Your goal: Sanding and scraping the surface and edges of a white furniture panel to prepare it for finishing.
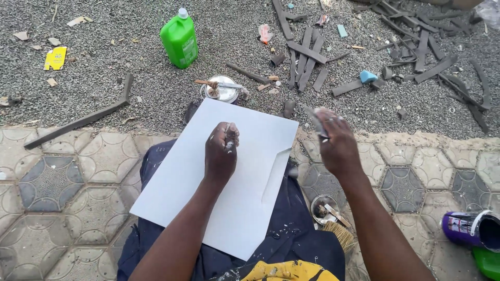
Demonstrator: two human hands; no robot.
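A large white sheet (245, 208) lies across my lap on dark blue trousers. A cut runs into it from its right edge, leaving a thin flap. My left hand (221, 151) rests on the upper middle of the sheet as a closed fist, its fingers smeared with pale paint; nothing shows inside it. My right hand (338, 145) is just off the sheet's top right corner, above the paving. It grips a narrow grey blade (315, 120) that points up and to the left.
A green plastic bottle (179, 39) stands on the gravel. Beyond the sheet sits a small tin (224, 89) with a stick across it. Several dark strips (307, 57) are scattered at the top right. An open tin (324, 208) and a brush (342, 234) lie by my right thigh. A purple can (469, 226) lies at the far right.
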